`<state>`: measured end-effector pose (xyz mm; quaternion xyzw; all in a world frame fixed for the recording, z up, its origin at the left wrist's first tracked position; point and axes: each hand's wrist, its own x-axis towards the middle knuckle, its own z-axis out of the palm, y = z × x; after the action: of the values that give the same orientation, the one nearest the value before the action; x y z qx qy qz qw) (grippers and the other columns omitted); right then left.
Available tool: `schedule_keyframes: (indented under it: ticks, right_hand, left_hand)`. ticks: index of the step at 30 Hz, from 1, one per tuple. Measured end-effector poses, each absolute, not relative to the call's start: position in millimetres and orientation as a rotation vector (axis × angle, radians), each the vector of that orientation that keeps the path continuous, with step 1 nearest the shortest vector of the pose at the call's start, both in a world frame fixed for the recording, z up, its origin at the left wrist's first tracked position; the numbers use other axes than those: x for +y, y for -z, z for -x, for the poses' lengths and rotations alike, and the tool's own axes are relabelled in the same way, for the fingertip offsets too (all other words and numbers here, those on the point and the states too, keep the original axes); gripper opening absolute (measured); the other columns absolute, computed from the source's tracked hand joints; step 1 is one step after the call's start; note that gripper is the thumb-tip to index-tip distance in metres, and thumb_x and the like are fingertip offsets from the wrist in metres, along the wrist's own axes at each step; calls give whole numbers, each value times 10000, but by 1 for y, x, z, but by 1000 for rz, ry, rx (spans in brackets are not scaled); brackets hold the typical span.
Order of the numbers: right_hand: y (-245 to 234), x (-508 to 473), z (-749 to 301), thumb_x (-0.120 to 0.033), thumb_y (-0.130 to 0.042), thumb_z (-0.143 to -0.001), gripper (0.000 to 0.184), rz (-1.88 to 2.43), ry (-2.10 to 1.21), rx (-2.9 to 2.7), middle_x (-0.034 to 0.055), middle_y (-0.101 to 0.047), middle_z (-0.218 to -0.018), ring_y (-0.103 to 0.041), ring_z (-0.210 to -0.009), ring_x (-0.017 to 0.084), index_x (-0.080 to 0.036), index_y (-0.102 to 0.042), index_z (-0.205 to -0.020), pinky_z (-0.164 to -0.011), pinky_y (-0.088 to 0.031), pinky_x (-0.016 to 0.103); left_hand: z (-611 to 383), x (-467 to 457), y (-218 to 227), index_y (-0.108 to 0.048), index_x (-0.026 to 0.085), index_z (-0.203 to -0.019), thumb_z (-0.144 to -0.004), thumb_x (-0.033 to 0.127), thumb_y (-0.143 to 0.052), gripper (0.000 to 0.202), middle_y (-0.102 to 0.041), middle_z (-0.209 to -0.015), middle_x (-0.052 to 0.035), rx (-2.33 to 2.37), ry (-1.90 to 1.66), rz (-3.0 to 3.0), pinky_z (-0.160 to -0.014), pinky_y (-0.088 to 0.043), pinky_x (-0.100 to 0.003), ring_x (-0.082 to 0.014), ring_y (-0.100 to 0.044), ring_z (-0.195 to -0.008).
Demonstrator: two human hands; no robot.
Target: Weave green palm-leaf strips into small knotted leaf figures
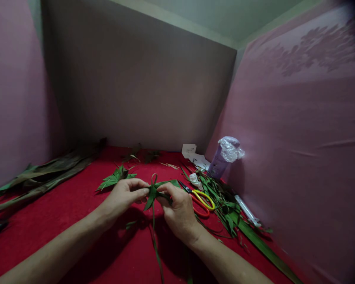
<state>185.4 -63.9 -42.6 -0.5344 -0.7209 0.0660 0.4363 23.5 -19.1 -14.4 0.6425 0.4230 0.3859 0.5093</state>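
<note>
Between my two hands is a green piece of folded leaf strips (152, 194), with a small loop on top and a long thin strip hanging down toward me. My left hand (126, 197) pinches its left side between thumb and fingers. On the other side, my right hand (177, 207) has its fingers curled closed on the leaf piece; a wider green strip shows behind the knuckles. Scissors (201, 200) with one yellow and one red handle lie just right of my right hand. A green leaf shape (114, 178) rests beyond my left hand.
A red cloth (77, 221) covers the work surface. At right lie a heap of cut leaf strips (217, 197), a clear tube (247, 211) and a long green leaf (263, 244). A purple container (220, 159) topped with plastic stands behind, near white papers (198, 159). Long dried leaves (53, 171) lie at left.
</note>
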Motion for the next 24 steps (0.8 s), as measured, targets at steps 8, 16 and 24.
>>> schedule_keyframes:
  ticks: [8,16,24]
  right_hand:
    - [45,-62,-185,-120,-572,-780,144,1276,-141,-1804,6,-664,-826,-591,-802,175,-228,-612,-865,-715,-412,254]
    - [46,-62,-185,-115,-570,-777,150,1267,-107,-1814,8,-662,-826,-585,-802,182,-229,-604,-869,-721,-408,266]
    - [49,-60,-183,-112,-578,-776,136,1260,-54,-1814,20,-656,-827,-577,-800,185,-205,-596,-875,-728,-402,278]
  left_hand:
    - [-23,-18,14,-661,160,-697,-607,249,-655,126,-623,-619,18,1017,-901,-1521,-602,-426,-252,-131,-534,-577]
    - [-22,-14,19,-662,165,-680,-589,228,-679,111,-624,-606,25,985,-934,-1509,-594,-420,-245,-125,-536,-569]
    - [-25,-13,30,-631,165,-665,-589,270,-733,164,-597,-588,40,948,-992,-1497,-570,-403,-229,-111,-525,-565]
